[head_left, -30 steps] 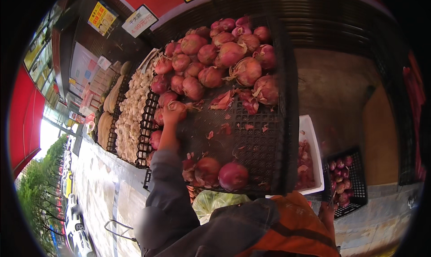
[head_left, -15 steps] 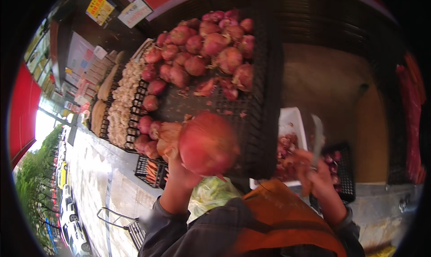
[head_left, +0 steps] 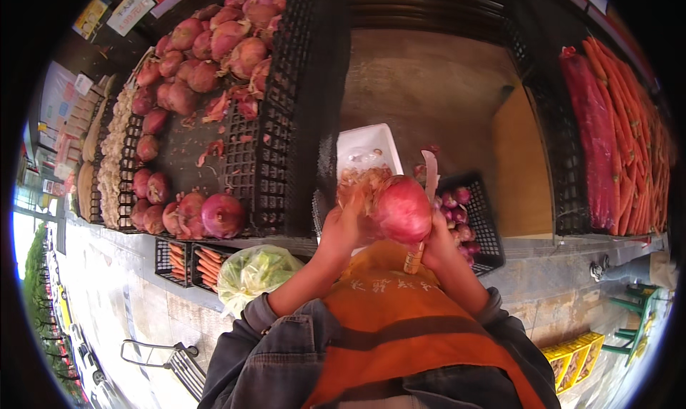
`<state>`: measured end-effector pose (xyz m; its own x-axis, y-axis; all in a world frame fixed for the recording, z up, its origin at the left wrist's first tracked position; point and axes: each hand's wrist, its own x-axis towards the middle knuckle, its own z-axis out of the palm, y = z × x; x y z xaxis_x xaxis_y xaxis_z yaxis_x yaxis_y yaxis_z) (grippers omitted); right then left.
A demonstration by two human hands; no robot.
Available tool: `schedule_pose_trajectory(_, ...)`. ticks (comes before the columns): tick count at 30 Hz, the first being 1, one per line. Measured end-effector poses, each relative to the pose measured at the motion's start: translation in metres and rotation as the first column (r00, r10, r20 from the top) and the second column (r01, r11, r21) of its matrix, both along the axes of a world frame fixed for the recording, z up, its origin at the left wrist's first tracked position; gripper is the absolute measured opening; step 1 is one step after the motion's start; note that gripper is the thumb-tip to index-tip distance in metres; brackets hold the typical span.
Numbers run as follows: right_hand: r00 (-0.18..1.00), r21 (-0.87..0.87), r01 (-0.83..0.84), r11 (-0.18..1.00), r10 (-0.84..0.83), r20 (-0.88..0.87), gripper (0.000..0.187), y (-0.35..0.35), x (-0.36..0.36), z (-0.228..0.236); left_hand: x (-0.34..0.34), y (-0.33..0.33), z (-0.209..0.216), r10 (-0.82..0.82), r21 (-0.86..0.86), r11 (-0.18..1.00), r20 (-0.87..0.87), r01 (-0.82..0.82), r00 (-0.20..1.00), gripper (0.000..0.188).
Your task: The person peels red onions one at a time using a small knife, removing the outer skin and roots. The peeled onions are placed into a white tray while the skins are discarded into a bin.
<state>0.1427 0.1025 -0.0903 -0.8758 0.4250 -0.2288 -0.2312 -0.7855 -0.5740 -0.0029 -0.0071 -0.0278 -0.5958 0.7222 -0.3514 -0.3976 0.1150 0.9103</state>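
Note:
A large red onion (head_left: 402, 209) is held in front of me, its outer surface shiny and mostly smooth. My right hand (head_left: 439, 239) supports it from the right and is closed around a knife (head_left: 430, 172), whose blade points up and whose wooden handle juts below the onion. My left hand (head_left: 341, 227) is at the onion's left side, its fingers smeared by motion next to papery onion skin, so its grip is unclear. Beneath the hands is a white bin (head_left: 366, 139) with onion peelings in it. More onions (head_left: 184, 95) fill a black crate (head_left: 239, 162) on the left.
Small purple onions (head_left: 456, 207) sit in a black basket (head_left: 493, 245) beyond my right hand. Carrots (head_left: 629, 130) fill a display at far right. A bag of leafy greens (head_left: 259, 272) and carrot baskets (head_left: 207, 262) stand lower left, near a hand cart (head_left: 186, 370). Garlic (head_left: 116, 152) lies left.
My view has turned to the right. The onion, previously in my left hand over the crate, is now between both hands by the white bin. My right hand with the knife has come to it.

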Motion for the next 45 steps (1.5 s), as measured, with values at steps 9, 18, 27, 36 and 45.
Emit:
schedule_pose_trajectory(9,0.906,-0.519,-0.282,0.807,0.047,-0.420,0.061,0.020,0.021,0.004,-0.038,0.033,-0.091,0.090,-0.167,0.986,0.503,-0.006,0.860,0.049)
schedule_pose_trajectory(18,0.965,-0.272,-0.109,0.956,0.037,-0.259,0.066,0.020,0.024,-0.022,-0.006,0.006,-0.024,-0.312,0.070,0.944,-0.135,0.323,0.941,0.051)
schedule_pose_trajectory(27,0.960,-0.039,-0.244,0.969,0.236,-0.152,0.089,0.014,0.023,-0.023,-0.001,-0.007,0.038,-0.324,-0.027,0.867,-0.790,0.497,0.521,0.037)
schedule_pose_trajectory(36,0.919,-0.004,-0.379,0.926,0.375,-0.123,0.102,0.005,0.029,-0.018,-0.005,-0.002,0.020,-0.219,-0.030,0.946,-0.795,0.323,0.566,0.015)
schedule_pose_trajectory(45,0.944,-0.065,-0.273,0.960,0.255,-0.208,0.107,0.000,0.027,-0.008,-0.016,0.006,-0.021,-0.227,-0.058,0.970,0.106,0.234,0.968,0.044)
